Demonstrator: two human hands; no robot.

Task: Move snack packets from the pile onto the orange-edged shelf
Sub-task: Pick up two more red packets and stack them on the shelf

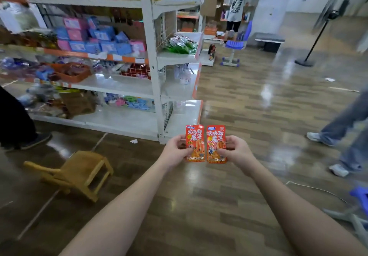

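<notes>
Packets, two red ones [195, 143] [216, 144], stand upright side by side just before the shelf unit's end [196, 108], left hand [176, 149] and right hand [237, 150] pinching one each. Carrying step, I judge; next, reach forward onto an orange-edged shelf.

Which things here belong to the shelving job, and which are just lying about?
Job: left packet, held by left hand; right packet, held by right hand; shelf.
Lying about: tipped stool, fan, purple chair, paper scrap.
</notes>
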